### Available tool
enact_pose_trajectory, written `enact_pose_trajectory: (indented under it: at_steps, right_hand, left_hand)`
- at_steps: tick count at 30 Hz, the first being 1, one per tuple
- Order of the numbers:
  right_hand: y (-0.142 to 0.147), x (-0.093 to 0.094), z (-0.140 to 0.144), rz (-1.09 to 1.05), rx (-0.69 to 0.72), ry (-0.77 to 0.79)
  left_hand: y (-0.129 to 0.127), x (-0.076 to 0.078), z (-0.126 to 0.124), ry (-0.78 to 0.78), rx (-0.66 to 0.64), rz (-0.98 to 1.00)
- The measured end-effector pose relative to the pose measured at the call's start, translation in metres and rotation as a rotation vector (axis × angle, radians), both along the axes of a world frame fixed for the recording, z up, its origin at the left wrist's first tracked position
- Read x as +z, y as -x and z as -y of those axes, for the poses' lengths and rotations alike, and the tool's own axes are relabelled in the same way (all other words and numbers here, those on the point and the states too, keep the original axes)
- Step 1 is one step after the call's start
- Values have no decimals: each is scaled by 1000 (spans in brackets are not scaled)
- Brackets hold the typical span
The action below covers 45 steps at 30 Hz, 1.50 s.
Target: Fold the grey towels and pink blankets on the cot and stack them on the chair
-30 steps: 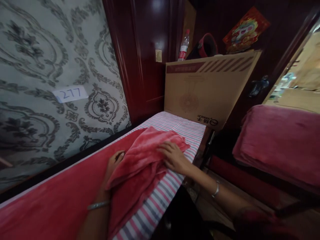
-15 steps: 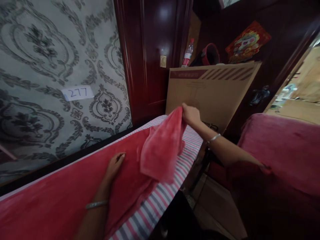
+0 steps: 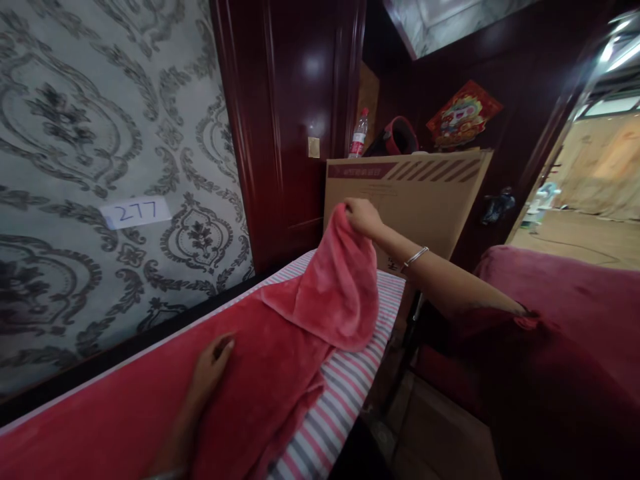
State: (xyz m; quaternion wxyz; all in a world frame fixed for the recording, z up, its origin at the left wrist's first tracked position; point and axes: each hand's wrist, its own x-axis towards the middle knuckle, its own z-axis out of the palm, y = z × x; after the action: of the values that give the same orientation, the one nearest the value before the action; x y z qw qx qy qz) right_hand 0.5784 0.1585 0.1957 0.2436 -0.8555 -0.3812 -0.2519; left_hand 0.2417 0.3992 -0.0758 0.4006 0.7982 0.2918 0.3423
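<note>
A pink-red fleece blanket lies along a narrow bed with a pink, white and grey striped sheet. My right hand pinches the blanket's far corner and holds it lifted above the bed, in front of a cardboard box, so the cloth hangs down in a fold. My left hand rests flat on the blanket nearer to me, fingers together, pressing it to the bed.
A big cardboard box stands at the bed's far end with a plastic bottle and a red round object behind it. Patterned wallpaper with a "277" label runs along the left. A second red-covered bed stands at right across a narrow aisle.
My right hand went from lying on the bunched blanket to gripping its corner and lifting it up and away toward the box. The left hand stayed pressed on the blanket.
</note>
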Motion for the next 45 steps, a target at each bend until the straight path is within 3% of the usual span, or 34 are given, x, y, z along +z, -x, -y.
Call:
enact_pose_trajectory:
  at_steps: [4, 7, 9, 11, 14, 18, 23, 27, 31, 35, 40, 43, 45]
  right_hand:
    - [106, -25, -22, 216, 420, 237]
    - [176, -65, -30, 261, 721, 290]
    - [205, -92, -34, 209, 793, 263]
    - [218, -115, -36, 101, 749, 240]
    - [219, -138, -31, -43, 646, 155]
    - [209, -164, -11, -137, 637, -6]
    - [200, -175, 15, -233, 511, 69]
    - [210, -160, 18, -114, 516, 37]
    - [226, -160, 13, -137, 615, 57]
    - [214, -176, 27, -166, 695, -32]
    - [168, -205, 73, -140, 317, -37]
    - [149, -231, 92, -191, 245, 16]
    - [145, -246, 99, -282, 250, -42]
  left_hand:
    - [-3, 32, 24, 23, -5, 164]
    - [-7, 59, 48, 103, -238, 303]
    - [-8, 69, 61, 157, -369, 318]
    - [-8, 73, 69, 222, -435, 260]
    - [-9, 73, 73, 284, -447, 185]
    - [-12, 73, 72, 283, -391, 235]
    - [-10, 83, 79, 239, -363, 174]
    - [-1, 107, 88, -8, -490, 6]
    - [6, 122, 92, -352, -409, -95]
    - [6, 119, 90, -368, -428, -218]
    - [7, 117, 84, -316, -498, -241]
    - [6, 118, 81, -295, -505, -234]
    - [5, 118, 81, -305, -521, -235]
